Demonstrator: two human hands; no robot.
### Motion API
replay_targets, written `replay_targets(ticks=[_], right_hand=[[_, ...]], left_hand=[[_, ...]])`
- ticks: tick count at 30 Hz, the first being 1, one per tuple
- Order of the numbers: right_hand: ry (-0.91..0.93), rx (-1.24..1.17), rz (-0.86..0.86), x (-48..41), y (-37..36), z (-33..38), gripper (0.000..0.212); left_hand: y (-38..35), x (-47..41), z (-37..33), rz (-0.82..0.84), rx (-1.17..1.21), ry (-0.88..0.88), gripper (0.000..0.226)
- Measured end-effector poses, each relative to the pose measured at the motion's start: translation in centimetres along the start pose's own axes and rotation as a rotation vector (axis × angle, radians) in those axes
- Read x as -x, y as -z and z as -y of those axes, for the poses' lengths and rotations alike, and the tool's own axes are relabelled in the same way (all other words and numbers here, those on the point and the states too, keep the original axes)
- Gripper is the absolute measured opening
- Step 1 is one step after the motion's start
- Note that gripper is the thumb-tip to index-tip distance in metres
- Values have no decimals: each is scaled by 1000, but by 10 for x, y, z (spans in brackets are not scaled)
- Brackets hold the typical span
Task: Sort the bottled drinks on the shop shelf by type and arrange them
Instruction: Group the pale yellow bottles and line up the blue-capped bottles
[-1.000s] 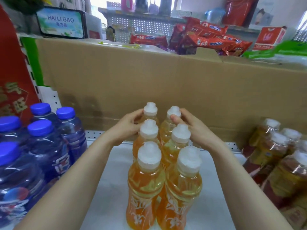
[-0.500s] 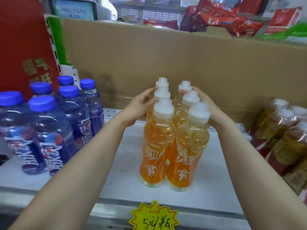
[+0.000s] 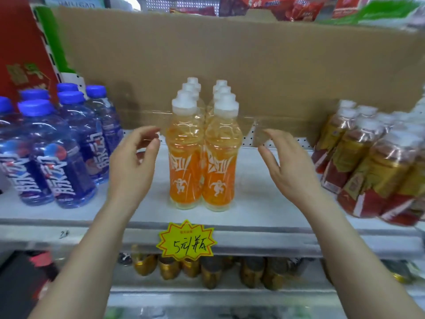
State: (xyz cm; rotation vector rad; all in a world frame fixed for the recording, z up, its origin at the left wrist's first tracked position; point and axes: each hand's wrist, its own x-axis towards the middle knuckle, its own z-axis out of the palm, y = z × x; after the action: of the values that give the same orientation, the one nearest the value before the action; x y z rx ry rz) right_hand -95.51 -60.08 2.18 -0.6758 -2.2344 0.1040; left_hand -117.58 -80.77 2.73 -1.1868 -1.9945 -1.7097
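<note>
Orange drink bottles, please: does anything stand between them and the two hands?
Nothing visible does: the left hand and right hand flank the orange drink bottles, apart from them, with only bare shelf between.

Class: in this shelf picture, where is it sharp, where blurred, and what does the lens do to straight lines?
Head view: the orange bottles in the middle are sharp; the red-and-gold bottles at the right edge smear into blur; the top edge of the cardboard sheet curves, a wide-angle effect; small glints sit on the blue bottles.
</note>
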Motion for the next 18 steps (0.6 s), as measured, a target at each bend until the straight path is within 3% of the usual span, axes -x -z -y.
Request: replay_targets(ticks=[7, 12, 15, 18], right_hand=[[108, 29, -41, 84, 64, -44, 41], [105, 31, -225, 131, 123, -111, 33], [-5, 32, -356, 142, 155, -152, 37], [-205, -57, -272, 138, 177, -178, 51]], left_hand=[[-56, 96, -81, -189, 111, -28, 18], [-148, 144, -144, 62, 177, 5, 22], [-201, 156, -178, 236, 144, 10, 37], [-248, 153, -205, 371, 87, 39, 56]])
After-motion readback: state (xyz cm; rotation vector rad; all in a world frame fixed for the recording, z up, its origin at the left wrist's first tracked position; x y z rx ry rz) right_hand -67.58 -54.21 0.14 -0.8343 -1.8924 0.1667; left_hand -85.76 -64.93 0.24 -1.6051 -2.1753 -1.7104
